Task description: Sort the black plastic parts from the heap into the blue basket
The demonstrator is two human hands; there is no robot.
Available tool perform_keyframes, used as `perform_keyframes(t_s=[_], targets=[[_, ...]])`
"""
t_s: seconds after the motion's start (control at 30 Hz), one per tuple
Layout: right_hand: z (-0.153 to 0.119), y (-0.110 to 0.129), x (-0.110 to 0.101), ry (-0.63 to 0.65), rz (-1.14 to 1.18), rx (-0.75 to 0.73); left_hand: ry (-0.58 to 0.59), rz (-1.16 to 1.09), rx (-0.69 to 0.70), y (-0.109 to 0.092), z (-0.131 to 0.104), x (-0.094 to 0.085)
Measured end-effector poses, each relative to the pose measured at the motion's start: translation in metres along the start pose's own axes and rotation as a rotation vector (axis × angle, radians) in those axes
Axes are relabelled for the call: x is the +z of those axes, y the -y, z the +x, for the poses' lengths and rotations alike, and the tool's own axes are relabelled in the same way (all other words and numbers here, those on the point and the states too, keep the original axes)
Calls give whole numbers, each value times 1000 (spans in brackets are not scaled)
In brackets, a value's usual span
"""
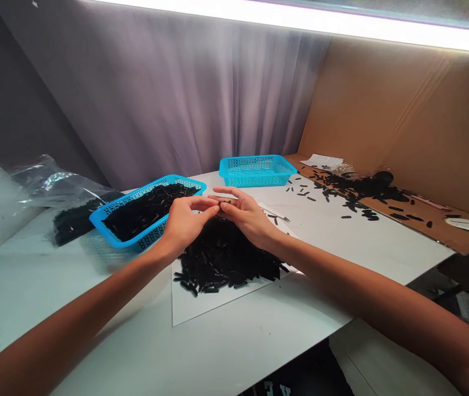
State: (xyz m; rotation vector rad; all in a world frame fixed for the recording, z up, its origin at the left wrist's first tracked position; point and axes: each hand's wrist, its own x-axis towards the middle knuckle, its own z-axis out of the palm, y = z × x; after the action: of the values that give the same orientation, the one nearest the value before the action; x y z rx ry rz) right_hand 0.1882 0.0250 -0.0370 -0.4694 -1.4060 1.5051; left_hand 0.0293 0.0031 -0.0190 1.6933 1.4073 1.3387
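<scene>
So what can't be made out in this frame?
- Head view: what the left hand and right hand pinch between them; the fingertips hide it, too small.
- Far basket: contents, hidden by its mesh wall.
- Single black pieces in the pile: too small to tell shape.
- Plastic bag: glare hides part of its contents.
- Table's right end: clutter, cut off by the edge.

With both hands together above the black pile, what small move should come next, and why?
Probably carry the small black piece, pinched where the left hand meets the right hand, leftward to the near blue basket. That basket already holds similar pieces and sits beside the pile; the far blue basket looks empty.
</scene>
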Motion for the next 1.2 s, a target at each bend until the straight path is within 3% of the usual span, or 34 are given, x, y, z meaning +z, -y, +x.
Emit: perform_keyframes(t_s=[0.3, 0.5, 0.63, 0.9, 1.2], targets=[[1, -1, 0, -19, 54, 24, -26, 203, 105, -6, -7, 3], [1, 3, 0, -72, 134, 100, -118, 597, 498, -4, -14, 7], [0, 8, 1, -106, 167, 158, -156, 763, 600, -1, -15, 8], [2, 12, 0, -141, 224, 234, -190, 888, 765, 2, -16, 7], [5, 20, -4, -137, 300, 256, -259, 869, 922, 1, -9, -3]])
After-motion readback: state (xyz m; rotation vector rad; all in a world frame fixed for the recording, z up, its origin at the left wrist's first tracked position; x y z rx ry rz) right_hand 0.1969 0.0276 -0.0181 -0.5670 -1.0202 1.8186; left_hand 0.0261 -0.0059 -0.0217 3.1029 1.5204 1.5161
